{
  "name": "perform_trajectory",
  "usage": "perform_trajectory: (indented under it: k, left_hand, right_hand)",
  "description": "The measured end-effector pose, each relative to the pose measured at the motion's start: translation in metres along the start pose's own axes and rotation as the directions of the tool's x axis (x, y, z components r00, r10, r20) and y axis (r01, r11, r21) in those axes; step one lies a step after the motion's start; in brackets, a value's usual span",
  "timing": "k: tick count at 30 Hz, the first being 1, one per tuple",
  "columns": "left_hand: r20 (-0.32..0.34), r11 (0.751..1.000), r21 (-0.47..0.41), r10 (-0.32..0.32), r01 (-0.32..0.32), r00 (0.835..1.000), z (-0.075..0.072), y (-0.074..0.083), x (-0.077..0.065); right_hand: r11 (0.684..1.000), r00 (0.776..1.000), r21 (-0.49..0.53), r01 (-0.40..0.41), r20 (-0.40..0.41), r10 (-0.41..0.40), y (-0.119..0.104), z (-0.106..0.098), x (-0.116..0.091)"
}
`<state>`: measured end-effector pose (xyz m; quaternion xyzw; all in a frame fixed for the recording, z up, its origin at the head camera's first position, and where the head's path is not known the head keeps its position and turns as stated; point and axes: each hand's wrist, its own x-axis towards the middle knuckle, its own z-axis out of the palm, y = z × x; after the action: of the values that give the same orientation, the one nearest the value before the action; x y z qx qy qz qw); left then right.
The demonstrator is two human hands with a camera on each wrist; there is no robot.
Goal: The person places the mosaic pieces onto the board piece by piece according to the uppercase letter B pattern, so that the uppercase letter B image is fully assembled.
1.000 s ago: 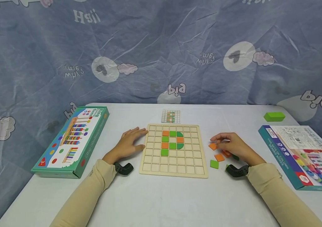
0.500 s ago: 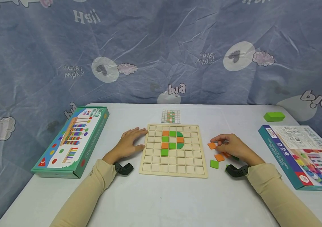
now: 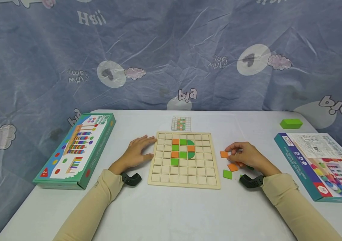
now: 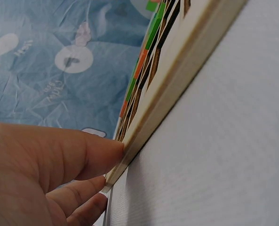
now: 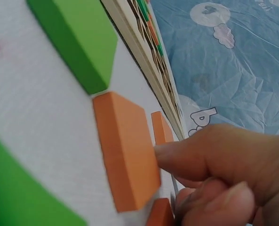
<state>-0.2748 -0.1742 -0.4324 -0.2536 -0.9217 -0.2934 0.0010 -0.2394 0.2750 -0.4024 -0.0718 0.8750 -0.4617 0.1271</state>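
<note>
My left hand (image 3: 137, 152) rests at the left edge of the wooden grid board (image 3: 184, 177); its thumb and fingers touch the rim in the left wrist view. Green and orange tiles, some quarter-round, lie in the board's upper middle cells. Right of the board, my right hand (image 3: 244, 155) has its thumb and forefinger at the right side of an orange square tile (image 3: 224, 154), low over the table. Another orange tile (image 3: 233, 167) and a light green tile (image 3: 227, 174) lie just nearer. More pieces sit partly hidden under that hand. In the right wrist view the thumb covers the fingertips' contact.
A small pattern card (image 3: 181, 123) lies behind the board. Boxed games stand at the left (image 3: 74, 150) and the right (image 3: 324, 164). A green block (image 3: 291, 124) sits at the far right. A patterned cloth (image 3: 159, 50) hangs behind the white table.
The orange square tile has shifted slightly left and turned straighter at my right fingertips. My left hand has stayed at the board's edge.
</note>
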Motion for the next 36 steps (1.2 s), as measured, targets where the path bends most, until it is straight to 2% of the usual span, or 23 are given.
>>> perform_trajectory:
  k: [10,17,29,33,36]
  left_hand:
    - [0.001,1.000,0.003,-0.002,0.002,1.000,0.001,0.000,0.000]
    - [0.007,1.000,0.004,-0.003,0.003,1.000,0.000,0.000,0.000]
    - [0.010,1.000,0.004,-0.004,0.004,1.000,0.000,0.000,0.001]
    - [0.009,1.000,0.003,-0.004,0.004,1.000,0.000,0.000,0.001]
    - [0.007,1.000,0.008,0.001,-0.001,1.000,0.000,-0.001,0.001]
  right_hand:
    - [0.999,1.000,-0.039,0.001,0.005,-0.001,-0.009,0.000,-0.003]
    - [0.995,0.998,-0.081,0.057,0.010,-0.056,-0.026,0.007,-0.004]
    - [0.994,0.995,0.069,0.081,0.049,-0.084,-0.047,0.031,-0.006]
    - [0.987,0.990,0.120,0.105,0.077,-0.114,-0.053,0.042,-0.008]
    - [0.977,0.980,0.147,0.154,0.101,-0.170,-0.056,0.050,-0.009]
